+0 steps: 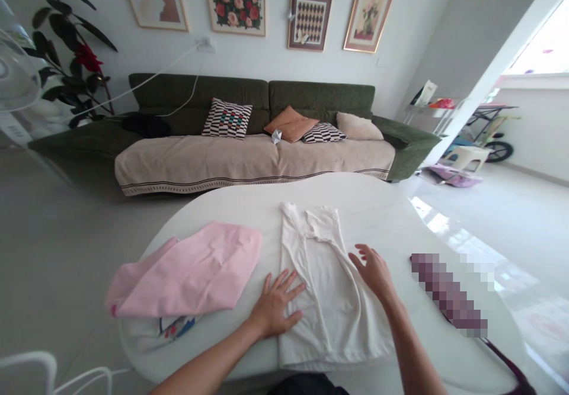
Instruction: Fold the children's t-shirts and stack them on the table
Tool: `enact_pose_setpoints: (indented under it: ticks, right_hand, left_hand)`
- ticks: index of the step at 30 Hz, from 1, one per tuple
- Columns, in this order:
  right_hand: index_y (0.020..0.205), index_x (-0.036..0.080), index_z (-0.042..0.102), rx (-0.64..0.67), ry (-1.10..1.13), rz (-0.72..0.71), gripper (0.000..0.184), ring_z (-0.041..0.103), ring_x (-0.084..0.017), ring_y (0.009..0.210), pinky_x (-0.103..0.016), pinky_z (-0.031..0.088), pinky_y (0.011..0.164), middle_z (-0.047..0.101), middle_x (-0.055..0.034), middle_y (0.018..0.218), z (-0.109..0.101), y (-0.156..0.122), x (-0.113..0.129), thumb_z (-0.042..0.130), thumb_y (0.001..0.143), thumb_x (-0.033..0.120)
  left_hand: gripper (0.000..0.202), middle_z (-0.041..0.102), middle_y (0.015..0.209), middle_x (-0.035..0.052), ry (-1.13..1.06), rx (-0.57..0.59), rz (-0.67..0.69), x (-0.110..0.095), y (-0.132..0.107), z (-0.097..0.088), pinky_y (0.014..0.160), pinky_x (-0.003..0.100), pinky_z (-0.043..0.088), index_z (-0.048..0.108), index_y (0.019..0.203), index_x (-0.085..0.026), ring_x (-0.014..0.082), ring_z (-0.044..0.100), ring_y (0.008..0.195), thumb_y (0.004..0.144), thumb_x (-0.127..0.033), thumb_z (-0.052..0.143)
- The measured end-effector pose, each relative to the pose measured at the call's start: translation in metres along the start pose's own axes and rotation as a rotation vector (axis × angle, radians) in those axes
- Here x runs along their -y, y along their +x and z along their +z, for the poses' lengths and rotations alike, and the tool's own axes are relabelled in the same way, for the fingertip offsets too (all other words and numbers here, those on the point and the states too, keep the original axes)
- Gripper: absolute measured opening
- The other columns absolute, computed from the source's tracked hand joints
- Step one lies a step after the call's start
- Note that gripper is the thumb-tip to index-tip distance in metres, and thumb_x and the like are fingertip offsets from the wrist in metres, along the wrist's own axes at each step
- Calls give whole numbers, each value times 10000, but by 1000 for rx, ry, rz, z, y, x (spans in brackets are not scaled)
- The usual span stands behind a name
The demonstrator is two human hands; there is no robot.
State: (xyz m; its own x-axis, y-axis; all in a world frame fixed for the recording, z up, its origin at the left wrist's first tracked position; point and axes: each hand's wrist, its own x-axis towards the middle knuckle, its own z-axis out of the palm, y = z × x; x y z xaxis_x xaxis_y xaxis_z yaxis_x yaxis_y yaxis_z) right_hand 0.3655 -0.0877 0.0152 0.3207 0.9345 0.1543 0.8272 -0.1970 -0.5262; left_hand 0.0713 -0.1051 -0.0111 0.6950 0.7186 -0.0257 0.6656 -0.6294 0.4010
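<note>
A white garment (331,306), perhaps a sleeveless top, lies spread on the white table (377,205), with soft creases running down it. My left hand (278,304) rests flat on its left edge, fingers spread. At the garment's right edge is my right hand (373,270), its fingers apart and slightly curled, holding nothing; whether it touches the cloth I cannot tell. To the left, a pink cloth (195,270) lies loosely folded over a patterned white cloth (178,327).
A blurred-out dark item (448,294) with a thin strap lies on the table's right side. Behind the table stands a green sofa (320,96) with cushions and a beige cover. A white tubular frame (48,365) is at lower left.
</note>
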Motion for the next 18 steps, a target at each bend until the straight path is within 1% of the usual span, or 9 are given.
enact_pose_setpoints:
  ticks: [3, 6, 8, 10, 12, 13, 14, 16, 18]
  right_hand:
    - [1070, 131, 507, 88, -136, 53, 509, 570, -221, 844, -315, 411, 739, 601, -109, 888, -19, -58, -49, 514, 709, 489]
    - [967, 160, 519, 164, -193, 123, 344, 559, -177, 673, -270, 398, 629, 584, -35, 703, -22, -100, -66, 494, 730, 410]
    - [837, 179, 525, 122, -244, 149, 190, 537, -164, 654, -250, 370, 593, 562, -27, 679, -22, -116, -59, 465, 745, 334]
    - [782, 179, 511, 27, -290, 156, 119, 524, -160, 682, -242, 348, 586, 556, -48, 742, -22, -126, -40, 432, 756, 264]
    - [809, 178, 502, -64, -291, 81, 115, 510, -147, 691, -233, 334, 578, 545, -57, 814, -23, -136, -16, 403, 751, 187]
    - [826, 181, 501, -78, -278, -3, 140, 505, -139, 687, -228, 332, 577, 541, -51, 825, -24, -142, -5, 394, 741, 149]
    - [832, 187, 503, -53, -255, -114, 170, 506, -133, 687, -222, 336, 580, 540, -40, 822, -25, -149, 6, 387, 729, 116]
    - [848, 201, 518, 106, -183, -343, 221, 523, -123, 695, -213, 359, 597, 548, -20, 809, -26, -164, 21, 373, 728, 85]
    - [897, 214, 533, 255, -106, -455, 234, 546, -111, 672, -208, 392, 604, 566, -10, 814, -27, -176, 25, 362, 769, 118]
  left_hand:
    - [632, 188, 1456, 23, 21, -18, 5, 0, 0, 2, 1007, 596, 96, 267, 1339, -365, 286, 146, 1320, 765, -489, 502]
    - [614, 200, 1453, 23, 41, -33, 7, -1, 0, 3, 1008, 587, 108, 288, 1333, -356, 285, 150, 1319, 770, -484, 496]
    - [605, 210, 1450, 22, 51, -42, 8, -2, 0, 4, 1010, 582, 113, 298, 1331, -352, 283, 153, 1318, 773, -488, 490]
    - [594, 218, 1448, 20, 56, -54, 14, -2, -1, 5, 1013, 576, 116, 299, 1330, -353, 275, 156, 1318, 781, -491, 478]
    - [588, 217, 1448, 20, 61, -62, 21, -1, -2, 6, 1013, 574, 120, 294, 1331, -355, 269, 157, 1319, 786, -485, 473]
    - [590, 212, 1450, 21, 63, -64, 24, -1, -2, 6, 1012, 574, 122, 292, 1331, -355, 268, 156, 1320, 785, -481, 476]
    - [593, 205, 1452, 23, 65, -67, 29, 0, -3, 7, 1012, 574, 124, 291, 1332, -354, 270, 154, 1321, 784, -473, 482]
    - [600, 197, 1454, 29, 66, -73, 39, 0, -4, 6, 1011, 575, 125, 293, 1332, -349, 275, 152, 1321, 778, -454, 499]
    - [595, 214, 1448, 35, 67, -82, 55, -1, -5, 5, 1011, 577, 119, 300, 1332, -343, 277, 162, 1318, 780, -420, 508]
